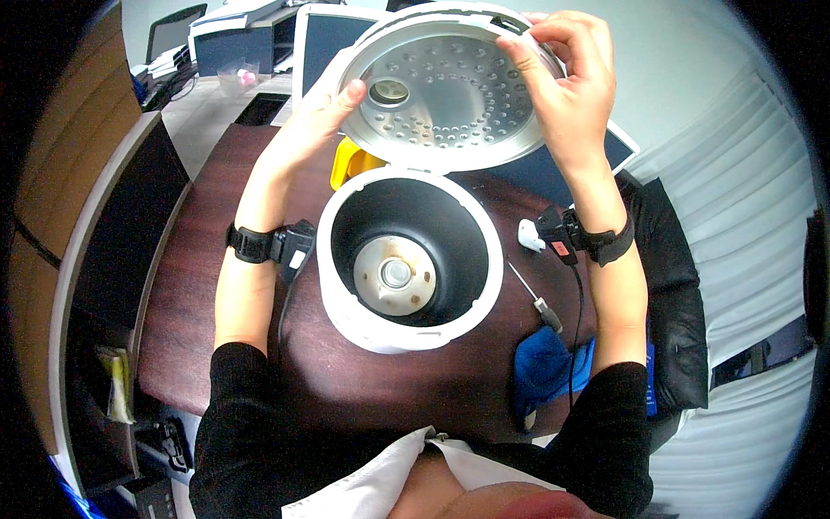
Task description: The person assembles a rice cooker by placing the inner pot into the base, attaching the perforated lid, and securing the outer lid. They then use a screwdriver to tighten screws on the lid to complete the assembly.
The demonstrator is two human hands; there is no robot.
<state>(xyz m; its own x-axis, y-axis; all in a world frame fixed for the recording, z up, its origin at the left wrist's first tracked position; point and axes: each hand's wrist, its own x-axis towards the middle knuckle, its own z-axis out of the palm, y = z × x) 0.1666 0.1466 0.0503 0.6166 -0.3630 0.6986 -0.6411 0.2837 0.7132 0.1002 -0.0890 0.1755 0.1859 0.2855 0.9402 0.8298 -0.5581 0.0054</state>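
A white rice cooker (367,333) stands on the table in front of me, its lid raised at the far side. No inner pot sits in it, so the dark wall and the round, brown-stained heating plate (370,270) show. The lid (471,86) has a dimpled silver inner plate with a round vent at its left. My left hand (324,112) grips the lid's left edge, thumb beside the vent, with its other fingers hidden behind. At the upper right edge, my right hand (577,82) holds the lid between thumb and fingers.
On the dark red table (207,311), a screwdriver (545,313) lies right of the cooker, near a blue cloth (536,368) and a small white object (529,235). Something yellow (346,164) is behind the cooker. A black chair (679,303) stands right; monitors are at the back.
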